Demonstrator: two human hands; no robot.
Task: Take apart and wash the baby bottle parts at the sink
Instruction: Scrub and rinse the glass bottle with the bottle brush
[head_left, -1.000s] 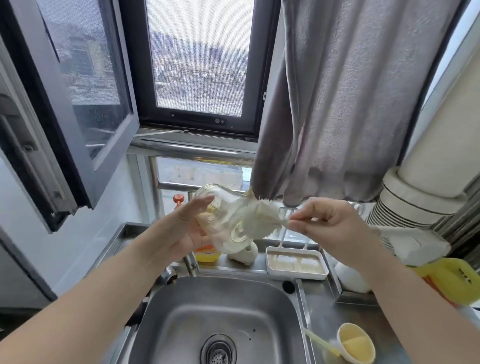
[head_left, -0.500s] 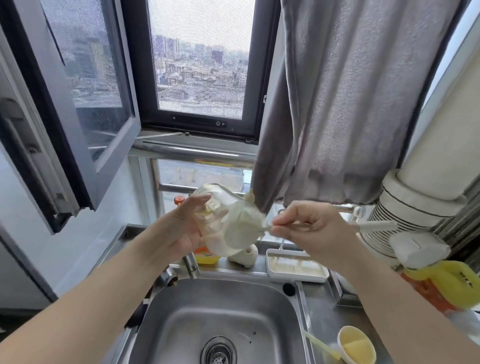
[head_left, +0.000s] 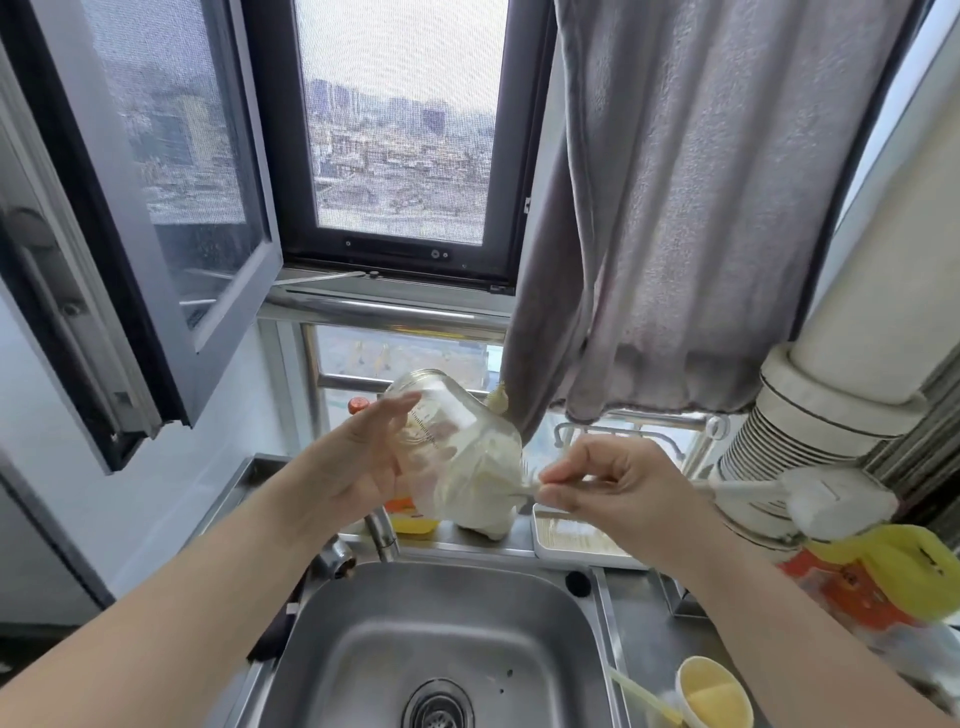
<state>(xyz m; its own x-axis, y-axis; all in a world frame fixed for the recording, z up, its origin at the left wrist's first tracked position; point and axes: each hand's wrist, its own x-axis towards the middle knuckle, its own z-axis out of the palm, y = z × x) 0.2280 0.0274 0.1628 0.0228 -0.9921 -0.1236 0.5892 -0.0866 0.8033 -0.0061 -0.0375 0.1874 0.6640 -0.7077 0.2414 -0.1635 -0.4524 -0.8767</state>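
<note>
A clear, round-bodied bottle (head_left: 447, 447) with printed measuring marks, too small to be read, is held above the steel sink (head_left: 447, 639). It is gripped by the left hand (head_left: 345, 470), fingers curled round its far side. Its long axis is tilted, base up and away to the left, mouth down toward the right hand (head_left: 621, 491). A white brush (head_left: 524, 488), its pale sponge head inside the bottle, is pinched by the thin handle between thumb and fingertips. A soft grey cloth (head_left: 691, 208) hangs above the right hand.
</note>
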